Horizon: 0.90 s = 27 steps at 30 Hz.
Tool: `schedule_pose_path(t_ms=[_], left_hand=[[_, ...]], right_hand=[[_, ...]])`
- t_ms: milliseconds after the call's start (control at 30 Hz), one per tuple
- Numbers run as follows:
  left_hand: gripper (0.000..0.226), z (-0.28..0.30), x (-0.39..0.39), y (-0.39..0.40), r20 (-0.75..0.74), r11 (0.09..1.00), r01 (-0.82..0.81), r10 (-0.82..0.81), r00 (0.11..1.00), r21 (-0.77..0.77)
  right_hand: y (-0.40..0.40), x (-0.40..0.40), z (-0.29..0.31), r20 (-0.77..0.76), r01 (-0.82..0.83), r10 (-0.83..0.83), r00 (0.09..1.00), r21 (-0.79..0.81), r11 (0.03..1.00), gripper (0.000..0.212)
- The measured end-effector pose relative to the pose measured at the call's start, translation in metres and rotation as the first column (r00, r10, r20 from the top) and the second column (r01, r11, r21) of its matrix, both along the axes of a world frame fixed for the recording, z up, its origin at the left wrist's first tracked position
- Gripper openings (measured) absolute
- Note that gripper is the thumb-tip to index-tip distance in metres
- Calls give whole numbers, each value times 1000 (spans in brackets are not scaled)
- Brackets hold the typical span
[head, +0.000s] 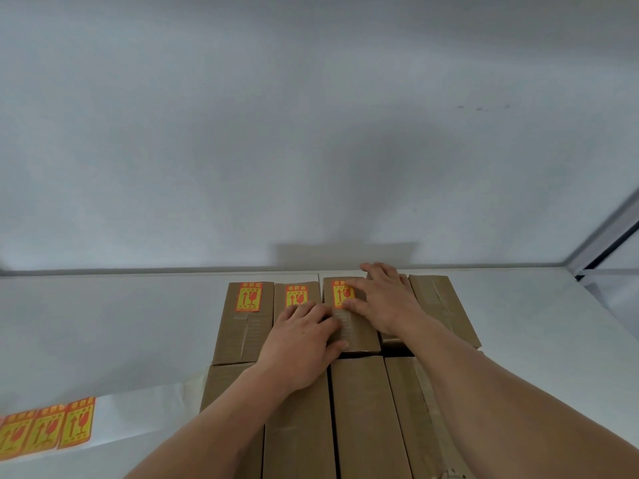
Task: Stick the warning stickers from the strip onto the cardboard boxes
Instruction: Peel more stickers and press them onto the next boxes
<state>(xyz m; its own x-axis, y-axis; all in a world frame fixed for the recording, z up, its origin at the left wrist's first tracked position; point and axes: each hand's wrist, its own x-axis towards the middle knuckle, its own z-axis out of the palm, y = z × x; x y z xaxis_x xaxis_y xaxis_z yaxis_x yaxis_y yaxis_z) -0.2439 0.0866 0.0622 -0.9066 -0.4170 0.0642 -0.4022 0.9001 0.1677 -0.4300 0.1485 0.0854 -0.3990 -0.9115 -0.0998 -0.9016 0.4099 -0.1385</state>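
Two rows of brown cardboard boxes (359, 402) lie side by side on the white table. The far row's leftmost box (238, 337) carries a yellow-and-orange warning sticker (248, 296). A second sticker (296, 294) sits on the box beside it. My right hand (383, 299) lies flat on the third far box (356, 335), fingers pressing on a third sticker (340, 292). My left hand (304, 340) rests flat across the second and third boxes, fingers straight. The sticker strip (45, 430) with three stickers showing lies at the near left on white backing paper.
A white wall (311, 133) rises right behind the table's far edge. A metal frame (608, 236) stands at the far right corner. Bare white tabletop (103, 323) stretches left of the boxes, and more lies to their right.
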Motion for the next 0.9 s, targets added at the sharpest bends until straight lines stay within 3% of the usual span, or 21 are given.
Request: schedule_pose_path(t_ms=[200, 433, 733, 900], left_hand=[[34, 11, 51, -10, -153, 984, -60, 34, 988, -165], [33, 23, 173, -28, -70, 930, -232, 222, 973, -286], [35, 10, 316, -36, 2, 851, -409, 433, 901, -329], [13, -14, 351, -46, -13, 820, -500, 517, 856, -278]], right_hand=[[1, 42, 16, -94, -134, 121, 988, -141, 981, 37], [-15, 141, 30, -190, -360, 327, 926, -184, 914, 35], [-60, 281, 12, -158, -526, 504, 849, -170, 833, 34], [-83, 338, -17, -69, -551, 546, 835, -103, 828, 31]])
